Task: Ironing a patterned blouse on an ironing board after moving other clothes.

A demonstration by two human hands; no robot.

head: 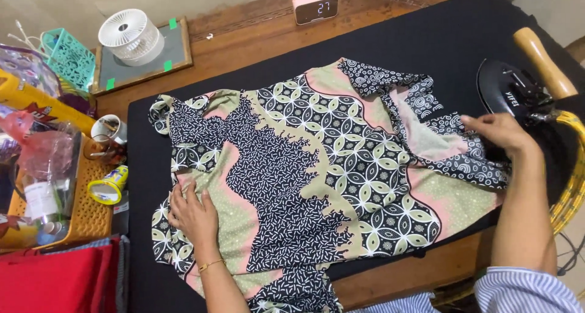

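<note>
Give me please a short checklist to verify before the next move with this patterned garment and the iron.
1. Patterned garment spread on the black cloth: ok.
2. Left hand flat on the garment: ok.
3. Right hand on the garment edge, beside the iron: ok.
4. Fabric near the right hand smooth: not ok, bunched.
5. Iron hot or not: cannot tell.

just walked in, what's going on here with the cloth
A person has a patterned garment spread flat on a black pad over a wooden table. The left hand presses flat on its left part; the right hand grips its right edge. An iron rests beside that hand.
</note>
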